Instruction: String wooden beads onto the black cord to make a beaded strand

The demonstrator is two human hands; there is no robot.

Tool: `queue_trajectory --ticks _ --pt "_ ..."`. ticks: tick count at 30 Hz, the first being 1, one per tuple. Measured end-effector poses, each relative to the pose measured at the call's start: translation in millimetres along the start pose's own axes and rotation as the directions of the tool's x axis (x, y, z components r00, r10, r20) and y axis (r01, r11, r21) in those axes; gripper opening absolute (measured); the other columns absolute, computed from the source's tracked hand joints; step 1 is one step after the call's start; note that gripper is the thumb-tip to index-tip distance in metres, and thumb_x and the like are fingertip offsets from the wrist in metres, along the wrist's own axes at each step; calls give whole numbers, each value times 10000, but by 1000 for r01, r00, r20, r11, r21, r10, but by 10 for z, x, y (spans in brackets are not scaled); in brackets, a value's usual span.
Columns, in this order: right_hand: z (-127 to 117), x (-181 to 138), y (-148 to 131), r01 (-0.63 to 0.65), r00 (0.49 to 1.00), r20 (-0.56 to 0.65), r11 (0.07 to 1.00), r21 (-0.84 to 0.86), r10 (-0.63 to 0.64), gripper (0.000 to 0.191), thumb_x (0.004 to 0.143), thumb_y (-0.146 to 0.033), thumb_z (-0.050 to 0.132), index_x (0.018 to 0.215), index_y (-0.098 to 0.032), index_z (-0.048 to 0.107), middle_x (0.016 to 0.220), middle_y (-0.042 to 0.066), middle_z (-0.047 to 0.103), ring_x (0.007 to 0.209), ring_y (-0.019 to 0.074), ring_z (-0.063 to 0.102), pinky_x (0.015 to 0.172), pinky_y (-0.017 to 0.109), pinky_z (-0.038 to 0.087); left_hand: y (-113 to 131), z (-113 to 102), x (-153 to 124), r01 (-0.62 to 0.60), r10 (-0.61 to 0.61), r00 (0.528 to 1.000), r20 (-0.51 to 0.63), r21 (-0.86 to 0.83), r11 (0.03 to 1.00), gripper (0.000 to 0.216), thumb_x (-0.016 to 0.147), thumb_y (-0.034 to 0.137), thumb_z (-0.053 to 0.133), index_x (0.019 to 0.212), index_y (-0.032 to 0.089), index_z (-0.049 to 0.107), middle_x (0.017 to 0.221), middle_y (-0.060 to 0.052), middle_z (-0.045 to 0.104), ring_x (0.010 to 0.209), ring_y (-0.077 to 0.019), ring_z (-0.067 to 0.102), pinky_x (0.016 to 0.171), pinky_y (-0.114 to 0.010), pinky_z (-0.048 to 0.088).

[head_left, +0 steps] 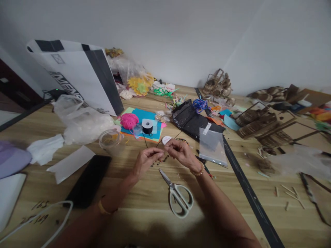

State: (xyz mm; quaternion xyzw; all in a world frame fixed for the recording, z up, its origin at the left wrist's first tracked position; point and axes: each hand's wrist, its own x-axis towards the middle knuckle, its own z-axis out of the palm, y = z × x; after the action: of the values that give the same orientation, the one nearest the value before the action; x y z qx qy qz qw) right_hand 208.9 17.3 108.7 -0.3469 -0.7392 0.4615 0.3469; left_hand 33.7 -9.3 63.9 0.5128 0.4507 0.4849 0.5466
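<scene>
My left hand [146, 161] and my right hand [183, 155] meet above the wooden table, thumbs and fingertips pinched close together. A thin black cord [145, 139] runs from near a spool of black cord [147, 126] to my fingers, which close on it. The exact grip is too small to make out. Small dark and coloured beads [155, 163] lie below and behind my hands, partly hidden by them. A round white lid or label [167, 140] shows just behind my fingertips. Scissors with pale handles [178, 199] rest on the table nearer to me, blades pointing to my hands.
A black phone [88, 181] and a clear plastic cup [111, 139] are at left. Pink yarn [129, 121] sits on coloured paper. A clear zip bag [213, 146] and a black pouch [191, 119] are at right, near small woven baskets [252, 119]. A large paper bag [80, 75] stands behind.
</scene>
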Motion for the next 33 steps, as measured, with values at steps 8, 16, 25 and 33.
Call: queue_trajectory --ticks 8,16,25,33 --pt "34 4 44 -43 999 -8 999 12 43 240 877 -371 523 781 -154 557 553 -45 463 490 78 410 491 196 320 -30 60 -62 -76 80 991 -105 39 996 124 720 264 676 771 151 679 597 2 641 531 -105 550 511 -208 428" --pt "133 -11 18 -66 997 -46 997 -40 64 196 863 -311 526 756 -150 554 554 -40 469 505 79 405 479 186 305 -94 143 -121 -433 503 861 -73 413 801 91 709 157 681 793 162 645 801 -45 664 682 -139 610 590 -226 484" --pt "206 -26 30 -85 992 -96 992 -89 76 181 854 -269 528 718 -152 547 552 -37 508 500 79 439 496 188 324 -79 146 -156 -501 622 783 -9 584 639 123 761 72 600 814 183 599 805 -29 603 756 -149 603 662 -240 496" --pt "221 -18 24 -96 991 -110 986 -135 81 165 852 -249 517 722 -153 547 545 -42 517 487 75 440 495 186 325 -107 150 -144 -476 608 793 -32 591 651 119 767 72 585 806 184 594 791 -20 580 747 -143 587 665 -238 480"
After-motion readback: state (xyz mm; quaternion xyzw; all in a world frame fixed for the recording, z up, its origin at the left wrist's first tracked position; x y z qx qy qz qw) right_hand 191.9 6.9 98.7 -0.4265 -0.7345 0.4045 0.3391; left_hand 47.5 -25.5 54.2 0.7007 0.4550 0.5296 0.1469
